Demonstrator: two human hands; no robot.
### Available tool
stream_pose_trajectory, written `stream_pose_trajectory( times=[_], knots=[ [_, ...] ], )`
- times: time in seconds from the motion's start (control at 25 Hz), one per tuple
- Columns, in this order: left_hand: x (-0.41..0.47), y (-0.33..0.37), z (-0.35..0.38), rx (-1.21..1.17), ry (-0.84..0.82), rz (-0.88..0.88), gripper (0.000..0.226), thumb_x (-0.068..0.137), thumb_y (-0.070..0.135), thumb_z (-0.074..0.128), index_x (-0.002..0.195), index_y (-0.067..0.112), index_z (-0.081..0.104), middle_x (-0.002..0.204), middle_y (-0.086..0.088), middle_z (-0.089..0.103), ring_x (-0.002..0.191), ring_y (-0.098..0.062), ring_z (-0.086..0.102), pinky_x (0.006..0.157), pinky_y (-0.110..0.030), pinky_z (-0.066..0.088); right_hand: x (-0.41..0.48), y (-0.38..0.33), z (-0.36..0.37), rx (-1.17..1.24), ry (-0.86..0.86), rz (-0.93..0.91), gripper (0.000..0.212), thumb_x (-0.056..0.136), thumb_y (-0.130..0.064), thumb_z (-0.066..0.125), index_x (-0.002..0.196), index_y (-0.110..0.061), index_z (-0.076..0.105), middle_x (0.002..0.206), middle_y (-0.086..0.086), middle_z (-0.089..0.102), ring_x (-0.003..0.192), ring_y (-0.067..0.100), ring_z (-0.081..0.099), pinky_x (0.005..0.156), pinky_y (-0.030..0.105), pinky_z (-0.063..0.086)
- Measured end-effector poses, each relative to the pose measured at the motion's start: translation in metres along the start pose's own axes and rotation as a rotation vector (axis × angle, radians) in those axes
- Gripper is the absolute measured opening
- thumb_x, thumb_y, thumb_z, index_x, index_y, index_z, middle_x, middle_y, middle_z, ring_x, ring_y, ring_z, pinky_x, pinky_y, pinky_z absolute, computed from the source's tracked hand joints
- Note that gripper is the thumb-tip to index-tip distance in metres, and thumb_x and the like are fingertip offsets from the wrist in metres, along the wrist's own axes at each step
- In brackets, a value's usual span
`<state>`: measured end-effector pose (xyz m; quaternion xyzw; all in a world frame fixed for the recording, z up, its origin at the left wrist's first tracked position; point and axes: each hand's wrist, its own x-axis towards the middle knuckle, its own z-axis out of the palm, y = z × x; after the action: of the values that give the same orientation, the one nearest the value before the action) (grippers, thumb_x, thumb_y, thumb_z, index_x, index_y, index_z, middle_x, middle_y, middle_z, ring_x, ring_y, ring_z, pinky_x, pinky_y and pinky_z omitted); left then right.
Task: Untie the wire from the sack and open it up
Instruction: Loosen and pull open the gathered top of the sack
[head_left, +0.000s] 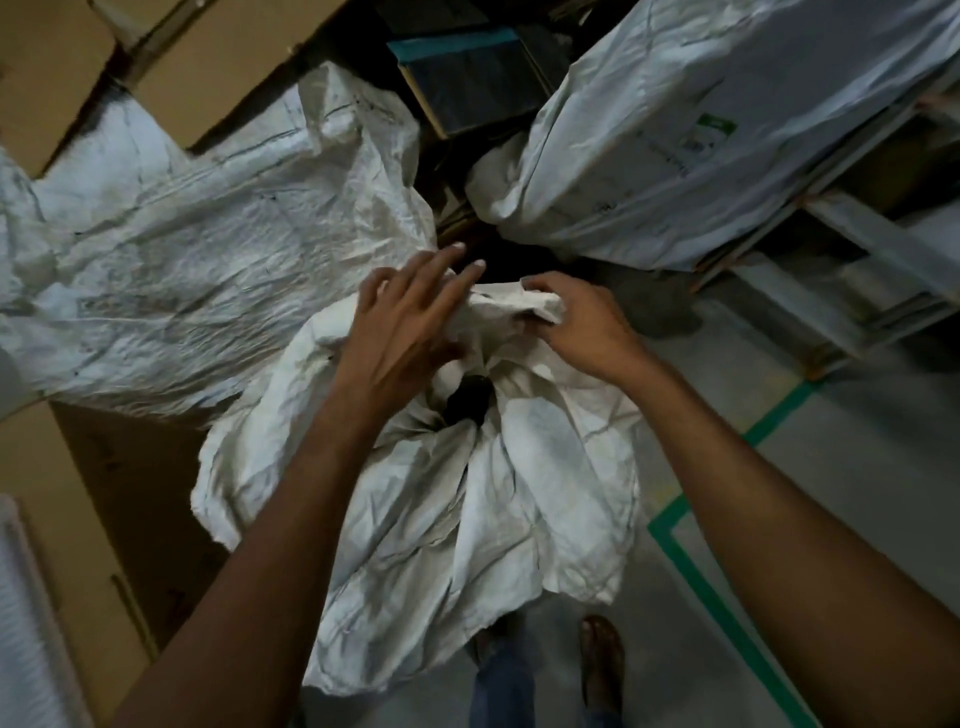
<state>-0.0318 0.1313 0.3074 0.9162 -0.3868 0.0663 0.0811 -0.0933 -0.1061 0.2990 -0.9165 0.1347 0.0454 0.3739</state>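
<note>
Your forearms filled the bottom of the view, and below them your sandal stood on the floor, which was marked with green tape. Your left grip was spread wide with straight fingers and held nothing. It lay over the bunched top of the sack, though I could not tell whether the palm touched it. Your right grip was curled tight, pinching a crumpled fold of the sack's mouth just right of the left fingertips. Just beneath and between both grips the sack puckered around a dark hole, and the wire could not be made out there. Left of the left grip lay a second sack, with boxes beyond it. Beyond the right grip leaned a third sack.
</note>
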Motion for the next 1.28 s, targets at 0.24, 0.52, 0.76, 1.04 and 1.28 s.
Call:
stream_pose_trajectory(
  times=[0.24, 0.52, 0.76, 1.04, 1.28],
  knots=[
    [0.039, -0.008, 0.009, 0.005, 0.082, -0.113, 0.029, 0.093, 0.011, 0.054, 0.119, 0.018, 0.065, 0.100, -0.010, 0.072, 0.085, -0.035, 0.067, 0.068, -0.043, 0.047, -0.037, 0.017, -0.020, -0.168, 0.180, 0.254, 0.098, 0.059, -0.063, 0.086, 0.140, -0.029, 0.042, 0.146, 0.002, 0.044, 0.133, 0.024, 0.040, 0.105, 0.047, 0.038],
    [0.063, -0.005, 0.013, 0.057, -0.010, 0.070, 0.045, 0.095, 0.026, 0.063, 0.139, 0.024, 0.052, 0.134, -0.006, 0.061, 0.119, -0.032, 0.057, 0.095, -0.047, 0.042, -0.058, 0.038, -0.003, 0.734, 0.175, 0.599, 0.048, 0.092, -0.056, 0.063, 0.085, -0.009, 0.071, 0.087, 0.009, 0.076, 0.081, 0.018, 0.068, 0.073, 0.035, 0.059],
    [0.078, -0.004, 0.008, 0.079, 0.062, 0.057, 0.029, 0.096, 0.009, 0.058, 0.122, 0.018, 0.062, 0.108, -0.012, 0.070, 0.095, -0.038, 0.060, 0.074, -0.045, 0.044, -0.036, 0.048, -0.043, 0.412, 0.301, 0.573, 0.043, 0.082, -0.057, 0.074, 0.084, -0.014, 0.071, 0.086, 0.000, 0.071, 0.079, 0.016, 0.065, 0.070, 0.033, 0.052],
    [0.099, 0.006, 0.006, 0.065, 0.049, -0.037, 0.028, 0.103, 0.029, 0.041, 0.119, 0.016, 0.059, 0.114, -0.012, 0.068, 0.107, -0.038, 0.055, 0.086, -0.049, 0.042, -0.109, -0.006, 0.041, -0.292, 0.568, 0.354, 0.065, 0.084, -0.045, 0.073, 0.142, -0.026, 0.051, 0.146, 0.000, 0.046, 0.131, 0.023, 0.043, 0.100, 0.045, 0.043],
    [0.100, -0.005, 0.009, 0.059, 0.061, -0.202, 0.031, 0.103, 0.024, 0.041, 0.129, 0.016, 0.054, 0.128, -0.014, 0.060, 0.120, -0.037, 0.047, 0.097, -0.050, 0.036, -0.121, 0.039, 0.077, -0.368, 0.531, 0.406, 0.055, 0.083, -0.005, 0.074, 0.133, -0.024, 0.063, 0.121, 0.001, 0.059, 0.107, 0.024, 0.054, 0.084, 0.037, 0.046]
  ],
)
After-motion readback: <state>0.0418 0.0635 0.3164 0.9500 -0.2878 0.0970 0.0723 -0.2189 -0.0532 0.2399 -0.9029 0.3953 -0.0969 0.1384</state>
